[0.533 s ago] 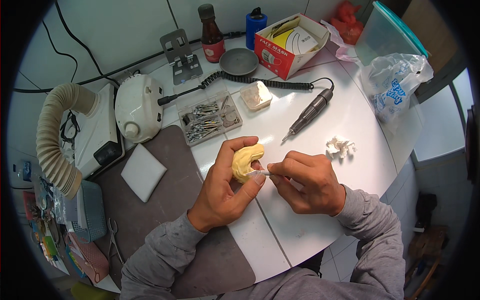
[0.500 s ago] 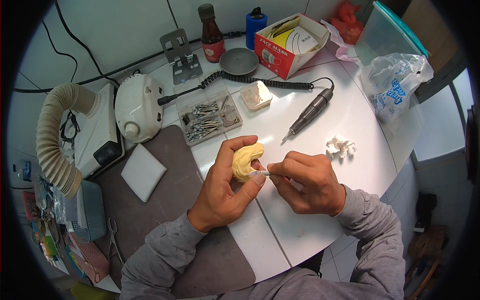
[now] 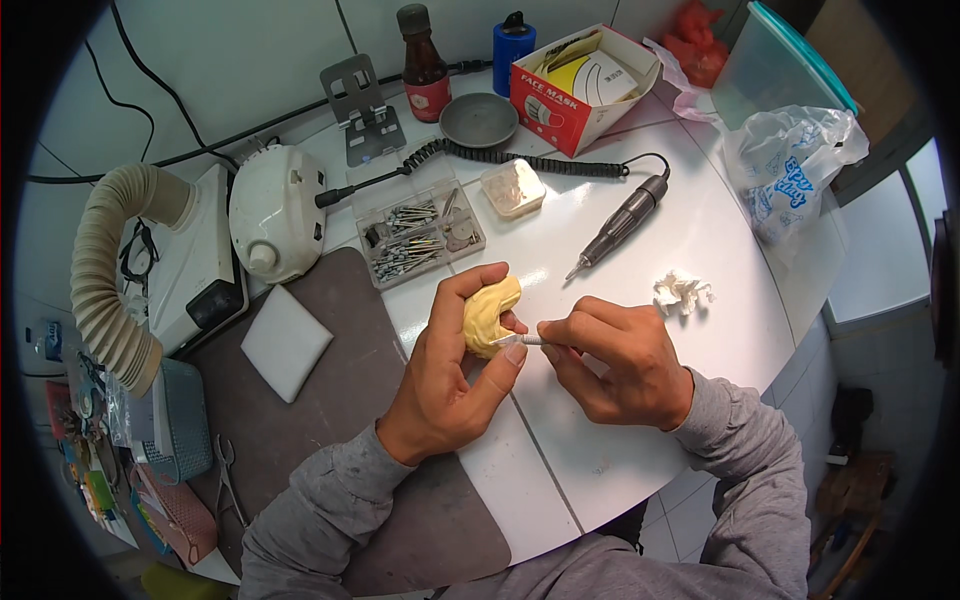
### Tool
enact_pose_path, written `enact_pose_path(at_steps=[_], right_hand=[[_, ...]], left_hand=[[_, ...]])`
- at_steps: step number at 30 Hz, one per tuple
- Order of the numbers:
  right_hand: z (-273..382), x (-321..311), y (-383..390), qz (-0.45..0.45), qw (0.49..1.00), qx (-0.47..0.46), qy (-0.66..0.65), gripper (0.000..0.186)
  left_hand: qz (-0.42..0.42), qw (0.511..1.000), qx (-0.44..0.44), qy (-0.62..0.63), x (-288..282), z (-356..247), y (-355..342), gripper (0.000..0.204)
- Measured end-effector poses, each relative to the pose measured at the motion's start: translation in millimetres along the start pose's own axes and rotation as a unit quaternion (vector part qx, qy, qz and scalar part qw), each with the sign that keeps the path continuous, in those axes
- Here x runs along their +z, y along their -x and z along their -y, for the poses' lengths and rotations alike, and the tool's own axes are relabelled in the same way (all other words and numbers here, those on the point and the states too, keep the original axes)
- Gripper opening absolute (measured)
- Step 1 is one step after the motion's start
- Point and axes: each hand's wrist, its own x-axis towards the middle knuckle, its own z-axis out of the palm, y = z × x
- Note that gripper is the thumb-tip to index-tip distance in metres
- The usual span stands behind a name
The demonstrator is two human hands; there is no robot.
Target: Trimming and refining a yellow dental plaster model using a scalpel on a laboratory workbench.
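My left hand [image 3: 445,385] is wrapped round a pale yellow, horseshoe-shaped dental model [image 3: 488,315], its thumb along the near side and its fingers round the far side. Pinched between the thumb and fingers of my right hand [image 3: 620,365] is a slim carving knife [image 3: 528,340] with a light ribbed handle. Its thin tip meets the lower right part of the model, close to my left thumb. The rest of the handle is hidden in my right hand. Both hands are held above the white table [image 3: 520,430].
Beyond my hands are a compartment box of burs [image 3: 410,240], a small clear box [image 3: 512,190] and a dark rotary handpiece [image 3: 625,225] on a coiled cord. Crumpled tissue [image 3: 682,292] lies to the right. A white block [image 3: 287,343] and pliers [image 3: 230,480] rest on the left.
My left hand has tilted the model slightly, its upper end shifting left. The knife tip has shifted slightly left and down along the model's edge, with my right hand almost in place.
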Motion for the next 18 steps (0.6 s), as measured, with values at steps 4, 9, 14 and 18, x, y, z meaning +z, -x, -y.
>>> enact_pose_path(at_steps=[4, 9, 14, 18], right_hand=[[-0.2, 0.1, 0.3, 0.001, 1.000, 0.002, 0.002, 0.025], [-0.8, -0.2, 0.0, 0.006, 1.000, 0.002, 0.007, 0.026], [-1.6, 1.0, 0.6, 0.000, 1.000, 0.002, 0.009, 0.025], [-1.1, 0.9, -0.2, -0.002, 1.000, 0.001, 0.006, 0.025]], left_hand=[[-0.009, 1.000, 0.000, -0.006, 0.9, 2.4, 0.7, 0.066], [-0.015, 1.000, -0.003, -0.019, 1.9, -1.5, 0.5, 0.064], [-0.009, 0.999, -0.011, -0.043, 2.6, -2.6, -0.1, 0.060], [-0.010, 0.999, -0.011, -0.048, 2.3, -2.7, 0.3, 0.060]])
